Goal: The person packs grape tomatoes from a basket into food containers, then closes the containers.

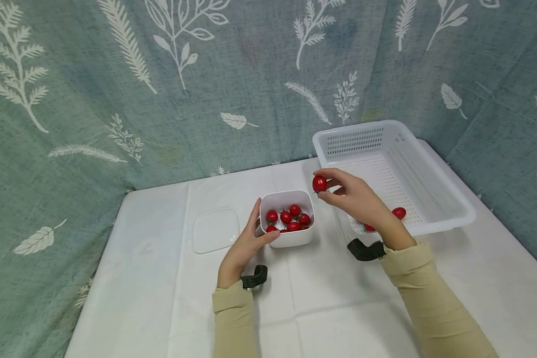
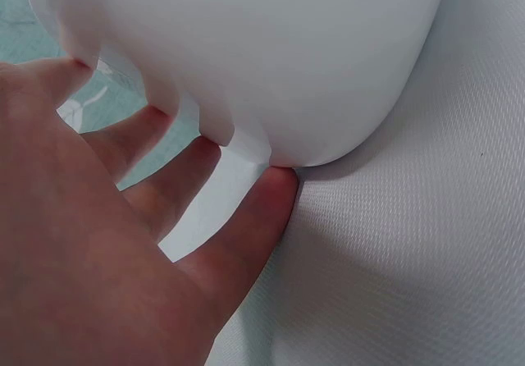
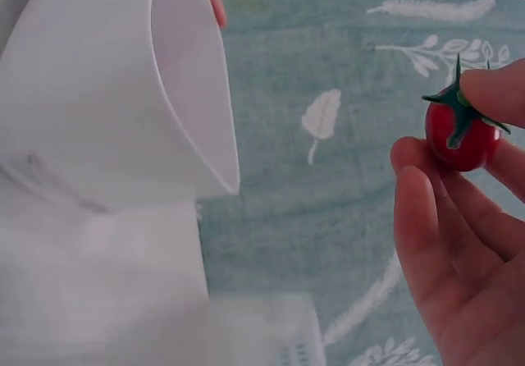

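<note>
My right hand (image 1: 355, 199) pinches a red cherry tomato (image 1: 319, 183) between thumb and fingers, in the air between the small container and the basket. In the right wrist view that tomato (image 3: 461, 140) shows its green stem cap under the thumb. A small white square container (image 1: 292, 240) stands on the table with several cherry tomatoes (image 1: 294, 211) inside. My left hand (image 1: 247, 243) holds its left side, thumb at the near rim. Seen from the left wrist, the fingertips (image 2: 283, 184) press against the smooth white wall (image 2: 271, 62).
A large white perforated basket (image 1: 465, 219) stands at the right, with a few tomatoes (image 1: 399, 213) at its near end, partly behind my right wrist. Left of the container, a pale translucent lid (image 1: 216, 230) lies flat on the white tablecloth (image 1: 156, 278). A green leaf-patterned curtain (image 1: 250, 99) hangs behind.
</note>
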A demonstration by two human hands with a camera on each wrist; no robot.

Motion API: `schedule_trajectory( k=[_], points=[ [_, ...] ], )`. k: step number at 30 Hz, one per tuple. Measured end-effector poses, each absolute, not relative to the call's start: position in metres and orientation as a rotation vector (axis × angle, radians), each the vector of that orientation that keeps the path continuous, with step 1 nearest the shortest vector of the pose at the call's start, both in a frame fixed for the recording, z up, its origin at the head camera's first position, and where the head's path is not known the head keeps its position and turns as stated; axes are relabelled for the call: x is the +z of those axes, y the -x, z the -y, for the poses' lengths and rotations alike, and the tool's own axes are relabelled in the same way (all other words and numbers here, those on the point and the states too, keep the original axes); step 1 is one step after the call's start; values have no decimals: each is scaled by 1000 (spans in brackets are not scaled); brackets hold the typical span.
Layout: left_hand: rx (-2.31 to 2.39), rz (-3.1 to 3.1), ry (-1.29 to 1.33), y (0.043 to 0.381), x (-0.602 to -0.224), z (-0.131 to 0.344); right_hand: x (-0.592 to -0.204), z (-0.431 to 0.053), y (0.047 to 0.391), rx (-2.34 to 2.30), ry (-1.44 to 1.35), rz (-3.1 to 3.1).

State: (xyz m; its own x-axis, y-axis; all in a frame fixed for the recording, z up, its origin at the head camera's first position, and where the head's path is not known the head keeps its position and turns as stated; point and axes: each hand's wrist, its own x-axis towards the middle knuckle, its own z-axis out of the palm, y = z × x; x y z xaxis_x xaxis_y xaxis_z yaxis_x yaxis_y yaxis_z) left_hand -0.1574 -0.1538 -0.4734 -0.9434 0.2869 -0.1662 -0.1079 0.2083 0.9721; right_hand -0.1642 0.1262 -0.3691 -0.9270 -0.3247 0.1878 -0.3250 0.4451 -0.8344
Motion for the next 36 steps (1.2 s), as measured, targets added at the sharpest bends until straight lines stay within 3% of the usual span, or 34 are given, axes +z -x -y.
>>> schedule_trajectory(
  k=[36],
  points=[
    [1769, -2201, -152, 157, -473, 154, -412, -67, 151, 1786, -462, 2538]
  ],
)
